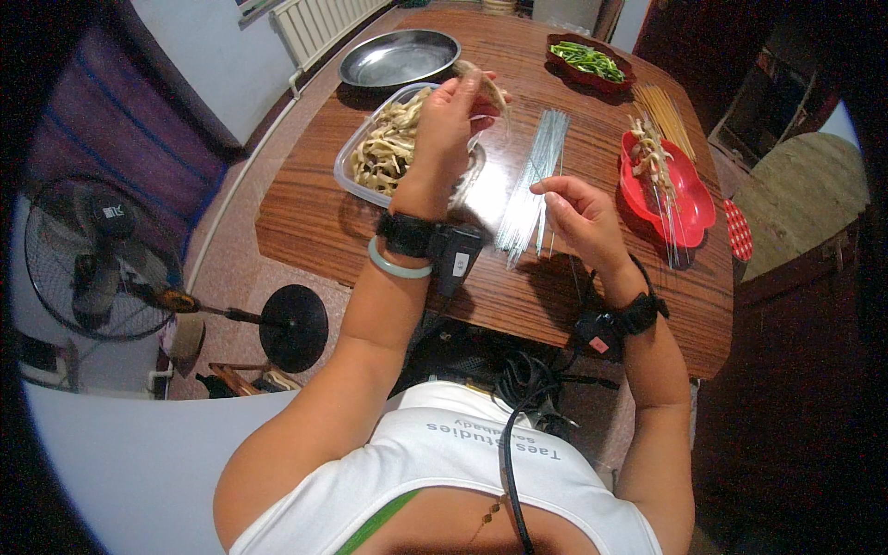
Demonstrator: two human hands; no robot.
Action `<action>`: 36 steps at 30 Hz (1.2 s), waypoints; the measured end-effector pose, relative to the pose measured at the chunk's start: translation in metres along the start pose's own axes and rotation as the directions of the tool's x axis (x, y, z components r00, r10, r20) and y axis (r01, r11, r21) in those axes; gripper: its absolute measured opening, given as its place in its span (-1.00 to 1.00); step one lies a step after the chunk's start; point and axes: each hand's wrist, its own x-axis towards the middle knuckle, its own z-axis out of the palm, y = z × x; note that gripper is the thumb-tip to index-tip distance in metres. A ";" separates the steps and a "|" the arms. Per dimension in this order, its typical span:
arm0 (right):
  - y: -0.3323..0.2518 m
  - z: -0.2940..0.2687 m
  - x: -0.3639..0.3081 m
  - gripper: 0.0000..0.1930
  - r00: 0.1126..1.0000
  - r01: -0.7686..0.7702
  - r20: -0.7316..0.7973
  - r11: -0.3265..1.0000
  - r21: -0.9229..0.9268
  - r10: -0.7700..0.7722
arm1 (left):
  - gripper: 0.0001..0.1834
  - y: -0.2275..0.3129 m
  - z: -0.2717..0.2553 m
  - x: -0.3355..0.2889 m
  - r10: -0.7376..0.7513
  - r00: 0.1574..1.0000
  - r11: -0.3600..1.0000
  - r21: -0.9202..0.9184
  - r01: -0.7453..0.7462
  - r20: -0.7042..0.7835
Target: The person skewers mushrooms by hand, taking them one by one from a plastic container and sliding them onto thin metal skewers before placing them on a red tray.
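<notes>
My left hand [448, 122] is raised over the far right edge of a clear plastic tub [346, 176]. Its fingers are closed on a pale, limp mushroom strip [494, 94]. Many similar torn mushroom strips [388, 139] fill the tub. My right hand [585, 222] is in a pinch on a thin metal skewer [574, 266], just right of a bundle of metal skewers [525, 208] lying on the table. To the right, a red scalloped dish [689, 199] bears several loaded skewers [653, 159], their bare metal ends jutting over its near edge.
On the brown wooden table [310, 217] stand a round steel pan [400, 57] at far left and a dark red dish of green vegetables [588, 61] at far right. Wooden skewers [668, 118] lie beside the red dish. A standing fan [102, 250] is at left. A cable [508, 462] hangs before me.
</notes>
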 end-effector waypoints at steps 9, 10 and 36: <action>0.003 -0.001 0.001 -0.82 1.000 -0.017 0.025 1.000 -0.001 0.017 | -0.78 -0.006 0.001 0.001 0.038 0.999 0.993 0.113 -0.035 -0.024; 0.003 0.000 0.002 -0.82 1.000 -0.014 0.021 1.000 -0.007 0.014 | -0.78 -0.006 0.002 0.001 0.038 0.999 0.993 0.114 -0.035 -0.024; 0.005 0.002 0.002 -0.84 1.000 -0.021 0.015 0.990 -0.138 0.023 | -0.82 -0.003 -0.001 0.005 0.027 0.993 0.992 -0.120 -0.041 -0.115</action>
